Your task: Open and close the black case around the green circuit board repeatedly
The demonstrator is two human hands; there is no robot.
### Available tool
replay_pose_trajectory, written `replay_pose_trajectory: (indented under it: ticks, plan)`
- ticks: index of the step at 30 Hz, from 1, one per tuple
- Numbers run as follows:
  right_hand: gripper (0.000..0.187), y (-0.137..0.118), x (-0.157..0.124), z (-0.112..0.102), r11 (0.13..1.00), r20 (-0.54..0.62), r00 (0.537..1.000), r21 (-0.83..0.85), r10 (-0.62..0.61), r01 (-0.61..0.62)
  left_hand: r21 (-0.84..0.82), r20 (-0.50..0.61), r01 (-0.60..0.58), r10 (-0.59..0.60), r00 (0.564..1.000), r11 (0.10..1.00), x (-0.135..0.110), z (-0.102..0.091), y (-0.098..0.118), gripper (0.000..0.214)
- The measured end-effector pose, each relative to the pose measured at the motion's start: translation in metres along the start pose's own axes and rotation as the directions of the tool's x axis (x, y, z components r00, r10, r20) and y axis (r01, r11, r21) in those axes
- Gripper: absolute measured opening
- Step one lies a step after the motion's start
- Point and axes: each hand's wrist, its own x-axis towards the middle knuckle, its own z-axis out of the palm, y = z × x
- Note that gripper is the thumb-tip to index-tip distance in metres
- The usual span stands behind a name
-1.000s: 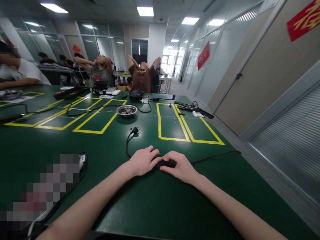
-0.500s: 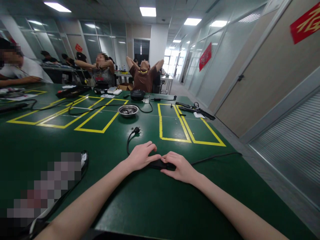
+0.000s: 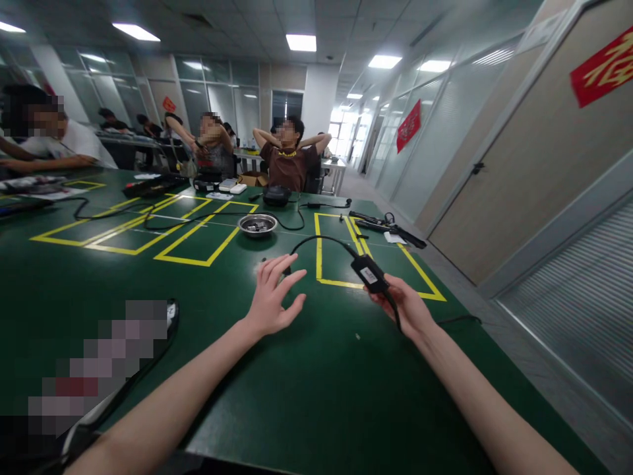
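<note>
My right hand (image 3: 403,307) is closed around a black power adapter (image 3: 370,273), raised above the green table (image 3: 326,396). A pale label faces up on the adapter. From its far end, a black cord (image 3: 321,236) arches left towards my left hand (image 3: 274,297). That hand is open, with fingers spread, over the table. The plug end of the cord is mostly hidden behind its fingers. More cord (image 3: 459,319) trails from the adapter's near end behind my right wrist and across the table to the right.
A metal bowl (image 3: 257,225) with small metal parts stands beyond my left hand. Yellow tape rectangles (image 3: 319,251) mark the table. A long black device (image 3: 390,227) lies at the right edge; a blurred-out object (image 3: 109,356) is at left. People sit across the table.
My right hand has lifted the adapter off the table and moved it right and away, label now showing. My left hand has come off it and spread its fingers. The view has tilted slightly up.
</note>
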Motion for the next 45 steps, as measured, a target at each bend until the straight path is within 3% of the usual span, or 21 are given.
replay_pose_trajectory:
  ticks: [3,6,7,9,11,12,13,15,18,20,22,28,34,39,42,45]
  plan:
    - [0.025,-0.01,0.015,-0.024,0.987,-0.112,0.985,0.079,-0.129,0.138,-0.104,0.258,0.035,-0.007,0.966,0.994,-0.004,0.007,0.0,0.033]
    - [0.027,-0.02,0.028,-0.044,0.943,-0.268,0.912,0.03,-0.311,0.33,-0.173,0.522,0.093,0.012,0.853,0.981,-0.008,0.014,-0.004,0.023]
    - [0.029,-0.023,0.031,-0.049,0.918,-0.338,0.859,-0.037,-0.384,0.396,-0.186,0.567,0.106,0.018,0.824,0.977,-0.009,0.016,-0.005,0.02]
    - [0.033,-0.027,0.037,-0.058,0.831,-0.442,0.704,-0.275,-0.556,0.484,-0.197,0.599,0.127,0.017,0.8,0.972,-0.01,0.018,-0.006,0.016]
    - [0.035,-0.027,0.04,-0.066,0.694,-0.408,0.582,-0.571,-0.704,0.439,-0.189,0.603,0.145,-0.002,0.798,0.971,-0.011,0.019,-0.007,0.016]
    - [0.036,-0.025,0.041,-0.069,0.609,-0.349,0.568,-0.703,-0.745,0.367,-0.185,0.607,0.151,-0.008,0.795,0.971,-0.011,0.018,-0.007,0.016]
    - [0.036,-0.021,0.043,-0.073,0.518,-0.284,0.587,-0.809,-0.758,0.277,-0.182,0.612,0.156,-0.012,0.791,0.971,-0.011,0.018,-0.007,0.017]
    - [0.035,-0.012,0.045,-0.079,0.312,-0.171,0.673,-0.946,-0.719,0.092,-0.178,0.619,0.163,-0.018,0.785,0.97,-0.011,0.017,-0.007,0.017]
    - [0.033,0.001,0.051,-0.088,0.002,-0.087,0.802,-0.994,-0.59,-0.107,-0.175,0.623,0.171,-0.026,0.782,0.97,-0.01,0.016,-0.006,0.017]
    - [0.033,0.006,0.056,-0.092,-0.129,-0.1,0.852,-0.973,-0.515,-0.192,-0.175,0.624,0.176,-0.029,0.781,0.969,-0.01,0.016,-0.005,0.016]
    - [0.035,0.008,0.06,-0.093,-0.187,-0.144,0.866,-0.947,-0.479,-0.261,-0.173,0.627,0.181,-0.034,0.778,0.968,-0.01,0.016,-0.005,0.016]
    - [0.037,0.006,0.066,-0.09,-0.165,-0.251,0.863,-0.921,-0.438,-0.352,-0.174,0.63,0.186,-0.036,0.775,0.967,-0.011,0.016,-0.006,0.014]
    - [0.038,0.007,0.067,-0.1,-0.091,-0.248,0.866,-0.944,-0.435,-0.316,-0.172,0.627,0.19,-0.042,0.778,0.967,-0.01,0.015,-0.005,0.014]
    - [0.039,0.005,0.069,-0.115,0.108,-0.24,0.874,-0.971,-0.423,-0.215,-0.173,0.629,0.193,-0.043,0.777,0.966,-0.01,0.015,-0.004,0.014]
    - [0.04,0.005,0.073,-0.121,0.224,-0.296,0.837,-0.951,-0.46,-0.213,-0.172,0.626,0.194,-0.045,0.779,0.966,-0.01,0.015,-0.004,0.014]
    - [0.044,0.005,0.077,-0.125,0.247,-0.346,0.797,-0.936,-0.496,-0.253,-0.171,0.625,0.194,-0.046,0.779,0.966,-0.01,0.015,-0.004,0.014]
